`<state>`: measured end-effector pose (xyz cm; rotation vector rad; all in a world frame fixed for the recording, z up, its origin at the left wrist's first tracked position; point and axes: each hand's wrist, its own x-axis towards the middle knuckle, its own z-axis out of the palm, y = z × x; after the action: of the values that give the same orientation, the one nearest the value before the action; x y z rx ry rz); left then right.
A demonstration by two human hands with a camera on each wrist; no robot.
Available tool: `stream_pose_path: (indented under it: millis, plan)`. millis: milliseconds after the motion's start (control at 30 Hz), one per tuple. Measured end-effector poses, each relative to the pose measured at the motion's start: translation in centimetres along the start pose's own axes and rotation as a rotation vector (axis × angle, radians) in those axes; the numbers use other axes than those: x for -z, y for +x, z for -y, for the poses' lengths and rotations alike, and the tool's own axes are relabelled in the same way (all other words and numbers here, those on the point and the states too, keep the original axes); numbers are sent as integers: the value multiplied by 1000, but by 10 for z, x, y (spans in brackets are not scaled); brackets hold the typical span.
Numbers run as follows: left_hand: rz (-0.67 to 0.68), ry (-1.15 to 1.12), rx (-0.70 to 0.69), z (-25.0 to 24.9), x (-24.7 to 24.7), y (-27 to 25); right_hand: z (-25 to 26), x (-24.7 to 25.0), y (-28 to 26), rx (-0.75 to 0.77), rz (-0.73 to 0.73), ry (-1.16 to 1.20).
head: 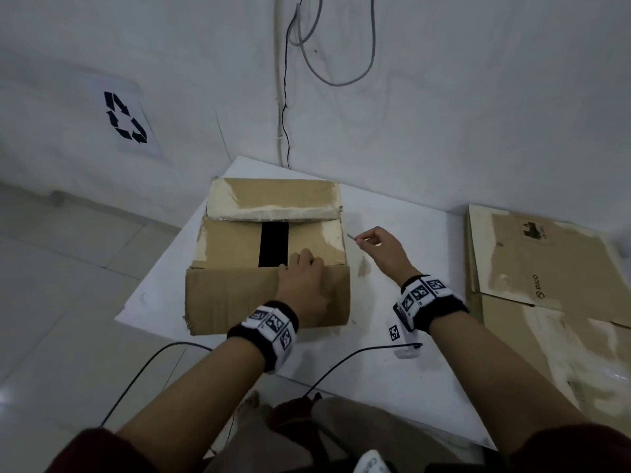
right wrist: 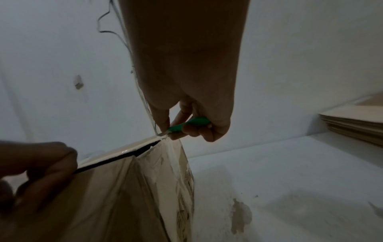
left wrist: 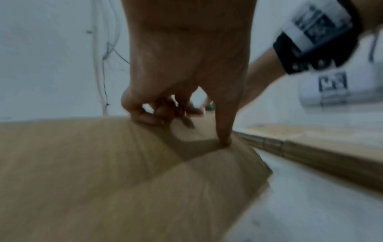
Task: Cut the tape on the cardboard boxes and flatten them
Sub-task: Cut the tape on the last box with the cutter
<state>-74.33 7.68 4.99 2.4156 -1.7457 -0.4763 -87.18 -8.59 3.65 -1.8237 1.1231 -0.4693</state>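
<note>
A brown cardboard box (head: pixel 239 295) stands on the white table (head: pixel 409 387), its top flaps partly lifted and a black tape strip (head: pixel 274 244) running across the top. My left hand (head: pixel 297 264) lies on the near flap, fingers curled over its edge; in the left wrist view the thumb (left wrist: pixel 225 142) presses into the cardboard (left wrist: pixel 82 163). My right hand (head: pixel 370 238) grips a small green-handled cutter (right wrist: pixel 190 124). Its blade (head: pixel 351 237) is at the box's upper right corner, beside torn pale tape (right wrist: pixel 174 155).
A stack of flattened cardboard (head: pixel 546 285) lies at the table's right side. Cables (head: pixel 327 63) hang on the wall behind, and a recycling sign (head: pixel 124 117) is on the left wall. A small white marker tag (head: pixel 396 332) and black cords (head: pixel 341 363) lie near the front edge.
</note>
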Motion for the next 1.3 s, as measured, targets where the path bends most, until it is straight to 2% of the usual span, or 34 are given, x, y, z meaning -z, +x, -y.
stream_pose_path:
  millis: [67, 167, 233, 267, 333, 400, 500, 567, 667, 767, 1000, 1167, 1300]
  plan:
    - [153, -97, 99, -6, 20, 15, 2, 0, 3, 51, -24, -39]
    - [446, -271, 176, -10, 55, 39, 6, -3, 11, 99, -60, -68]
    - [519, -530, 290, -9, 70, 55, 9, -5, 20, 107, -84, -98]
    - [505, -684, 361, -6, 73, 67, 10, -7, 26, 114, -93, -119]
    - [377, -976, 503, 2, 70, 86, 11, -10, 36, 133, -92, -166]
    - [274, -1231, 590, 8, 61, 103, 11, -12, 43, 144, -81, -191]
    - [120, -1624, 670, 14, 44, 122, 7, -15, 53, 167, -67, -185]
    - [56, -1836, 642, 14, 34, 123, 5, -16, 52, 183, -60, -184]
    - [30, -1921, 594, 8, 29, 133, 3, -18, 58, 210, -65, -166]
    - [-79, -1956, 662, 9, 23, 146, 4, -21, 63, 250, -66, -146]
    - [-186, -1876, 708, 12, 20, 159, -5, -29, 71, 266, -118, -147]
    - [-174, -1813, 629, 11, 11, 153, -3, -36, 82, 294, -152, -176]
    - [-203, -1778, 540, 7, 9, 148, -4, -35, 100, 240, -200, -149]
